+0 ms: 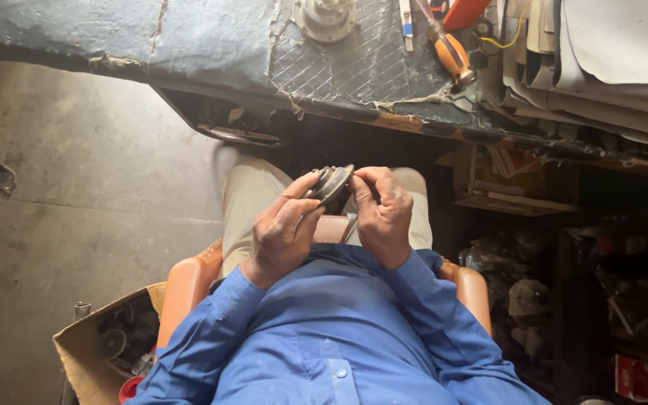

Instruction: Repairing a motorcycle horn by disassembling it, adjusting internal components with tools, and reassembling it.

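At lower left a cardboard box of parts sits on the floor. The left hand and right hand are together over the lap, both gripping a dark round metal part. A screwdriver lies on the workbench above.

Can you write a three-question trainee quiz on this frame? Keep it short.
1. True or false: both hands grip the round grooved metal part.
2. Where is the orange-handled screwdriver? A) on the workbench B) on the floor C) in the cardboard box
3. Fill in: the person sits on an ____ chair.

Key:
1. True: the left hand and the right hand hold it together above the lap.
2. A: it lies on the workbench, beyond the hands.
3. Orange.
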